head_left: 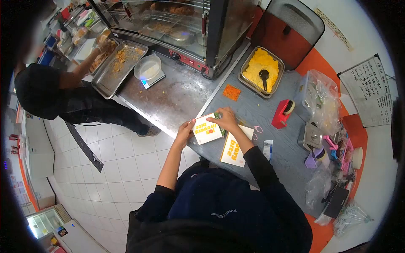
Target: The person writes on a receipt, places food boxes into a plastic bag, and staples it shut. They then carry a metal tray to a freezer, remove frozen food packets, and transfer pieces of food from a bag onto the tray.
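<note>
A white food box (pixel 206 130) with yellow lettering and a green edge is held between my two hands over the near edge of the grey table. My left hand (pixel 184 131) grips its left side, fingers closed on the edge. At its upper right corner, my right hand (pixel 226 119) has its fingers bent over the top and side. A second white box (pixel 233 151) with similar lettering lies partly under my right forearm. Just right of it are pink-handled scissors (pixel 255 131). An orange flat packet (pixel 231 92) rests beyond my right hand.
A metal tray of yellow food (pixel 257 63) with a black spoon, a red tape dispenser (pixel 282 114) and a plastic tub (pixel 314 95) stand on the table. Left are a glass warmer (pixel 164 33), a scale (pixel 153 80) and a metal tray (pixel 110 82), beside another person (pixel 63 90).
</note>
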`<state>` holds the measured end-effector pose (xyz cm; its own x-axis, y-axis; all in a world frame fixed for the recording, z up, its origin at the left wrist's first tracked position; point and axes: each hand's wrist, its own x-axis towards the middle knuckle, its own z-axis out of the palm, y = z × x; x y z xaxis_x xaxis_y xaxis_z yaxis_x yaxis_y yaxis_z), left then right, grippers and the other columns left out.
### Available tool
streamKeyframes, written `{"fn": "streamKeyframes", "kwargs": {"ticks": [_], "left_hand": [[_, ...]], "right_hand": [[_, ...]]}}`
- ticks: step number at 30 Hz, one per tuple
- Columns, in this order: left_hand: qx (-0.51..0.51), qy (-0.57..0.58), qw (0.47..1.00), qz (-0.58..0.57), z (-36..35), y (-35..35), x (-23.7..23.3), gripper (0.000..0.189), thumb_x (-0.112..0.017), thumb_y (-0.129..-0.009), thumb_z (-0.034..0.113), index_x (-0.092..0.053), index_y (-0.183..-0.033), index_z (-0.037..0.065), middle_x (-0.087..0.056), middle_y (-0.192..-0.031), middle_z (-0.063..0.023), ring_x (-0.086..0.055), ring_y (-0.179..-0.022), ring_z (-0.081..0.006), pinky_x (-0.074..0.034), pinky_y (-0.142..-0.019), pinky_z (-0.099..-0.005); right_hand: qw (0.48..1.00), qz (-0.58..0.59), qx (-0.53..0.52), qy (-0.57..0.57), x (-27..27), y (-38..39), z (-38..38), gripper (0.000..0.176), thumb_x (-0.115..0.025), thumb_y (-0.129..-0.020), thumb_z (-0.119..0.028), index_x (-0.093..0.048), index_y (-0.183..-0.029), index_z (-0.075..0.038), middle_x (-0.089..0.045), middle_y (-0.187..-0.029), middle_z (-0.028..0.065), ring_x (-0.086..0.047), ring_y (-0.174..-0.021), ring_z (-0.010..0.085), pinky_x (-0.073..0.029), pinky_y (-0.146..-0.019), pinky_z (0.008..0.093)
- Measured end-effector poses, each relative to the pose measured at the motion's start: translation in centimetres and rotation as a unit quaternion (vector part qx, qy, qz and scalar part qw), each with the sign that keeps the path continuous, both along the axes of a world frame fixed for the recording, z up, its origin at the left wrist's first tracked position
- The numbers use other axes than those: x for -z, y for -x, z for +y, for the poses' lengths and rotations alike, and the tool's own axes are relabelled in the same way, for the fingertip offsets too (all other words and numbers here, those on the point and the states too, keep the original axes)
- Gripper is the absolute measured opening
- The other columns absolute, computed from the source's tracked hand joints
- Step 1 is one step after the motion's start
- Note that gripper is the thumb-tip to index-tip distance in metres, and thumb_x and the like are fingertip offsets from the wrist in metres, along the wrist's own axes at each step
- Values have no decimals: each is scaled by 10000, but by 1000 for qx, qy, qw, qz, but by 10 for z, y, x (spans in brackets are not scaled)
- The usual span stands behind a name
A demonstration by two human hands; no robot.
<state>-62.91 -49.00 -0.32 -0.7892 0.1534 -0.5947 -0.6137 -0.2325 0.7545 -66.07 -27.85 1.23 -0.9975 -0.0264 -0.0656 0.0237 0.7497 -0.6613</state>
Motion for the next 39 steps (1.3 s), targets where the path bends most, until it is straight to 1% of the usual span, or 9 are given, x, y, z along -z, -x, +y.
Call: {"fn": "streamKeyframes", "kwargs": {"ticks": [13,15,21,23,27,29,32,35,39], "left_hand": [[90,205,968,114,3,3,31,491,-582,-862,434,-603,-994,-38,-592,-907,-127,-567,-840,-193,-458,-711,-296],[65,485,817,305,17,-6,50,490,-553,-876,422,-599,-959,-59,-545,-995,-245,-567,-849,-305,-464,-734,-335],[-95,159,971,152,39,-14,29,430,-479,-928,382,-442,-1197,50,-525,-1067,-168,-542,-973,-238,-449,-829,-357],[-123,-19,988,89,54,-16,-32,440,-471,-937,375,-394,-1233,58,-546,-1059,-114,-557,-944,-177,-476,-785,-318],[-40,-109,993,-8,80,-16,-69,463,-529,-912,365,-399,-1215,41,-566,-1046,-102,-591,-900,-162,-507,-735,-312],[19,-139,990,3,98,-21,-80,448,-560,-895,355,-444,-1163,15,-588,-1005,-96,-607,-863,-147,-515,-713,-296],[55,-43,996,48,114,-29,-82,399,-585,-886,298,-481,-1094,-26,-598,-971,-115,-614,-818,-138,-519,-677,-277],[68,-11,997,41,118,-33,-84,430,-608,-870,307,-450,-1097,-22,-593,-957,-110,-608,-814,-142,-516,-674,-272],[111,52,990,66,125,-39,-86,424,-633,-856,284,-441,-1111,5,-586,-940,-107,-598,-818,-148,-513,-675,-272]], "right_hand": [[976,-171,-67,114,34,8,8,448,-744,-729,-367,-628,-956,1,-643,-766,68,-594,-671,129,-465,-609,281],[985,-136,-61,84,40,7,7,432,-734,-743,-358,-631,-960,0,-634,-730,63,-593,-676,118,-456,-596,276],[961,-163,-60,217,19,-3,-3,306,-629,-849,-316,-634,-973,-36,-536,-674,18,-519,-622,105,-442,-584,285],[800,-160,111,568,1,-7,-11,341,-602,-857,-360,-604,-988,-45,-590,-865,128,-536,-764,108,-437,-661,292],[792,-126,149,578,-36,-28,18,268,-566,-889,-300,-570,-963,-43,-564,-877,105,-543,-819,143,-425,-708,320],[948,198,126,213,-29,-37,45,233,-541,-901,-267,-549,-919,-35,-544,-855,82,-530,-835,200,-414,-761,332],[801,370,458,112,-16,-51,135,280,-599,-859,-299,-553,-938,-35,-534,-860,113,-515,-806,256,-419,-754,362],[730,343,589,-32,22,-74,237,293,-612,-844,-321,-605,-924,-39,-577,-837,88,-524,-760,276,-425,-748,375],[838,35,493,231,26,-81,277,344,-617,-845,-352,-647,-976,-36,-623,-853,37,-558,-720,183,-465,-688,362]]}}
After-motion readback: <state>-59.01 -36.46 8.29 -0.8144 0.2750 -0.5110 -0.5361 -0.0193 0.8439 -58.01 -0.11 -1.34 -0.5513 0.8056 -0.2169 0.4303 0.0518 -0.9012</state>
